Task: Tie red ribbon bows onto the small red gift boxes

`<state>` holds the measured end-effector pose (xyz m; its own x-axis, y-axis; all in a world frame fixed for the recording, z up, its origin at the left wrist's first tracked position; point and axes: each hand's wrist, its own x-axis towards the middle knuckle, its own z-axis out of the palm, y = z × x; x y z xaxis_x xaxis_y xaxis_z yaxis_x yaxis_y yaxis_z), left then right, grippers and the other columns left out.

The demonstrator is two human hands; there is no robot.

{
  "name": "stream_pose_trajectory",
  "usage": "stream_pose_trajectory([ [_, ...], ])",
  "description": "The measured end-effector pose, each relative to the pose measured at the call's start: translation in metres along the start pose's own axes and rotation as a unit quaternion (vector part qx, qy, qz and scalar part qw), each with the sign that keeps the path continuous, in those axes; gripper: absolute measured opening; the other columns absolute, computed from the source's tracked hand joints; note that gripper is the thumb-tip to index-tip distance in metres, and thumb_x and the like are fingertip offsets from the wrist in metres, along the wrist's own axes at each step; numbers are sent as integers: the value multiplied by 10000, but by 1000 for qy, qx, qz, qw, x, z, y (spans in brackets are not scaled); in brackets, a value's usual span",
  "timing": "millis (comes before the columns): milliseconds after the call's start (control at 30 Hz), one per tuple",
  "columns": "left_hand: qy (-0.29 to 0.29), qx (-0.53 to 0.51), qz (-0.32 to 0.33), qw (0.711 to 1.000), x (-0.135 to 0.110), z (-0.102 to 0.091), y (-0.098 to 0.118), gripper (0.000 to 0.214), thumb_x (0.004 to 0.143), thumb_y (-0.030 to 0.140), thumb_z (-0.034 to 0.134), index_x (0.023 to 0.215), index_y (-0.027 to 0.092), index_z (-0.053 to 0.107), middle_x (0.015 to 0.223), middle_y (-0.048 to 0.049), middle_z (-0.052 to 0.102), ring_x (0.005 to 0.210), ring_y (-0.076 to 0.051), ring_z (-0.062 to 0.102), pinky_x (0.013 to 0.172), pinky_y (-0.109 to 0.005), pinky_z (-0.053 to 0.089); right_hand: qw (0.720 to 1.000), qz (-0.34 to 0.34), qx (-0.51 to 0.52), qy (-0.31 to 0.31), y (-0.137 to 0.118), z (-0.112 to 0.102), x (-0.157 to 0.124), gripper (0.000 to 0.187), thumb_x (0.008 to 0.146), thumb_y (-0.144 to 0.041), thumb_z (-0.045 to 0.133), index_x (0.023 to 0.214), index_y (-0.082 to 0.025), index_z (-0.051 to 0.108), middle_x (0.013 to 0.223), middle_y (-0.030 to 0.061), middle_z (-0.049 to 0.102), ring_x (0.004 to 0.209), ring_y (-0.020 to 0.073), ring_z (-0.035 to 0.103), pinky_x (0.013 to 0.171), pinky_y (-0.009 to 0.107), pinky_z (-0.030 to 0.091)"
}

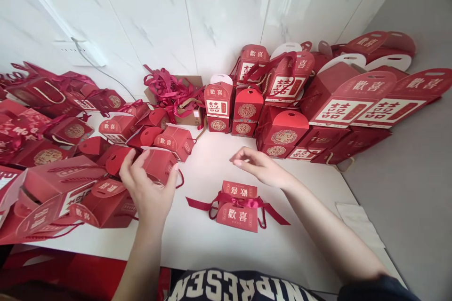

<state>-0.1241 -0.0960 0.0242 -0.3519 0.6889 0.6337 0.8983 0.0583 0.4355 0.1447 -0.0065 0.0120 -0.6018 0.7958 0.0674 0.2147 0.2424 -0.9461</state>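
Observation:
My left hand (150, 193) has its fingers spread over a small red gift box (158, 163) among the boxes on the left. Thumb and fingertips are on either side of that box; whether they touch it, I cannot tell. My right hand (263, 167) hovers above the table, fingers loosely curved with a gap to the thumb and nothing visible between them. Just below it lies a red gift box with a tied bow (237, 214). Its dark red ribbon (277, 214) spreads out to both sides, and cord loops show at its sides.
Many red boxes (42, 188) crowd the left of the white table (197, 240). A cardboard box of loose ribbons (164, 89) stands by the tiled wall. Stacked gift boxes (282, 136) line the back right. A white tissue (358, 221) lies at the right edge.

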Motion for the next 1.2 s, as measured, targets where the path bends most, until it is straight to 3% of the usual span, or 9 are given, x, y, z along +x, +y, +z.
stream_pose_trajectory([
  [133,-51,83,-42,994,0,14,-28,875,778,490,707,1460,100,323,1557,-249,174,1470,-402,159,1205,-561,180,998,-54,-21,-17,4,28,78,361,875,-427,642,1130,-193,536,1231,88,588,1076,206,601,902,364,499],
  [200,-65,95,-61,991,0,17,-38,947,766,519,707,1488,87,272,1559,-268,148,1468,-427,145,1196,-581,182,991,-109,-72,-7,8,43,117,571,815,-387,720,1288,-184,474,1346,118,523,1195,239,541,1009,413,449],
  [300,-66,108,-88,988,3,13,-44,1038,763,571,683,1525,77,179,1558,-295,127,1462,-451,164,1154,-590,275,967,-202,-142,-58,14,65,163,903,740,-343,801,1485,-190,314,1531,153,325,1472,321,195,1167,484,260],
  [367,-95,139,-114,979,6,6,-44,1007,780,612,634,1526,93,199,1528,-307,209,1398,-488,298,1066,-623,372,964,-194,-157,-91,18,79,184,991,748,-412,791,1538,-238,218,1569,153,240,1499,343,96,1168,520,238],
  [467,-162,187,-136,959,14,-1,-48,929,802,644,567,1506,113,274,1359,-289,451,1209,-491,514,928,-624,466,969,-166,-159,-90,22,96,200,984,759,-566,736,1539,-250,227,1566,159,208,1482,345,163,1159,502,267],
  [567,-199,206,-119,951,21,-3,-58,912,788,659,559,1489,130,312,1219,-251,538,1145,-472,556,880,-575,499,967,-155,-187,-72,25,107,202,889,762,-625,697,1483,-246,341,1498,156,291,1378,345,358,1113,493,345],
  [800,-290,160,-4,944,16,-5,-61,815,780,629,576,1456,228,361,1217,-160,532,1109,-383,593,854,-487,524,961,-149,-233,-17,26,83,141,838,709,-504,752,1415,-232,393,1341,134,401,1159,328,522,988,494,461],
  [1000,-398,31,104,911,15,9,-19,720,805,527,612,1446,318,358,1361,-77,505,1178,-315,577,870,-381,524,966,-50,-238,92,30,35,34,789,736,-475,746,1415,-263,405,1344,142,404,1146,323,542,974,499,468],
  [1200,-473,-132,210,845,27,47,34,696,782,332,668,1426,295,407,1373,-80,500,1261,-279,512,1041,-379,447,924,68,-303,223,31,15,-52,680,771,-448,710,1370,-247,460,1322,163,442,1134,349,570,963,536,486],
])
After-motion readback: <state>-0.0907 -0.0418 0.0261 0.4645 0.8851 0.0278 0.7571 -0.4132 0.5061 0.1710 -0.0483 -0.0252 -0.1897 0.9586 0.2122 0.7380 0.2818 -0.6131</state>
